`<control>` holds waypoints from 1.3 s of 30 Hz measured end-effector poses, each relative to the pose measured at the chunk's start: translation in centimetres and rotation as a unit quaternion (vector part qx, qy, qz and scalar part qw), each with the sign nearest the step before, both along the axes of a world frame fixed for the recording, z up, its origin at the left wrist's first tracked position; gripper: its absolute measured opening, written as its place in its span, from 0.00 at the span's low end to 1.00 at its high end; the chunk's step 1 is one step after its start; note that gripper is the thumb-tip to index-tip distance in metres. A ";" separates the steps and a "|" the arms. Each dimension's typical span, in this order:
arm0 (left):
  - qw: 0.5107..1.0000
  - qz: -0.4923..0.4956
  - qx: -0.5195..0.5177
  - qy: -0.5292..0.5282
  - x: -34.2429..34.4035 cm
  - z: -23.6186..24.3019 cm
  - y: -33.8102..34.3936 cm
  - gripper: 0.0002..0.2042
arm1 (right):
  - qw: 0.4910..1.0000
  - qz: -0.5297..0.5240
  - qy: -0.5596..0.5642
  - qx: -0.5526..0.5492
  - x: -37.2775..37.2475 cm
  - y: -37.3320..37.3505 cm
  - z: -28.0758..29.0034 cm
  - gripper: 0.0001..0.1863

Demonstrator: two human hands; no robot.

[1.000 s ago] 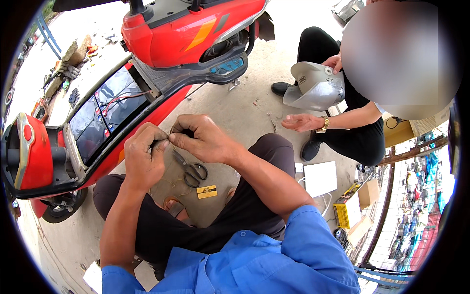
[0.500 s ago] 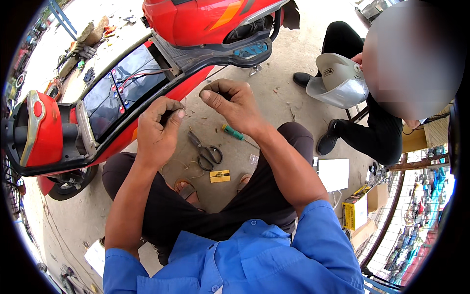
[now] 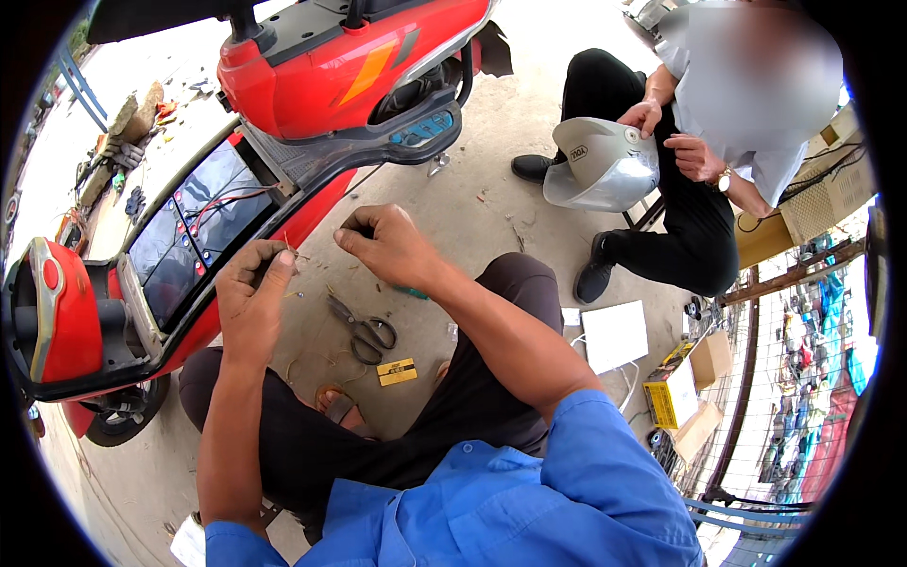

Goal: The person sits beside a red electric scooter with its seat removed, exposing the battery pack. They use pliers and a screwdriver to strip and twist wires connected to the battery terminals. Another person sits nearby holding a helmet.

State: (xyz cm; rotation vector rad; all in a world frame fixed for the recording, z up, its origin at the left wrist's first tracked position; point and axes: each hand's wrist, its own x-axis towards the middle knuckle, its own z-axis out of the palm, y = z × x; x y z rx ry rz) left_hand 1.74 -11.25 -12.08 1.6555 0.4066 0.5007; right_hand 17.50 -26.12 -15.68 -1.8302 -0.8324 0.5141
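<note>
In front of my knees, my left hand (image 3: 253, 291) is closed in a pinch on some thin wire strands (image 3: 295, 252), which stick out past the thumb tip. To its right, a little apart from it, my right hand (image 3: 385, 248) has thumb and forefinger pressed together; whatever it may hold is too small to make out. Black-handled scissors (image 3: 365, 338) lie on the ground below the hands. Close by them is a small yellow and black packet (image 3: 397, 371). My right forearm mostly covers a green-handled screwdriver (image 3: 412, 291).
A red scooter (image 3: 326, 80) stands at the left, its floor compartment uncovered over dark batteries (image 3: 159, 269) with wires. At the right, a seated person holds a silver helmet (image 3: 605, 175). A white panel (image 3: 616, 336) and a yellow box (image 3: 669, 395) lie near a wire-mesh fence.
The whole view has shifted, so most things sit further left. My right thumb and forefinger look more tightly pinched. The seated person's two hands now show at the helmet.
</note>
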 end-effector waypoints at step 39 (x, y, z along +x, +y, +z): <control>0.999 0.002 -0.044 -0.013 -0.2 -0.4 0.5 0.07 | 0.993 -0.036 -0.098 0.054 0.8 0.0 -1.6 0.12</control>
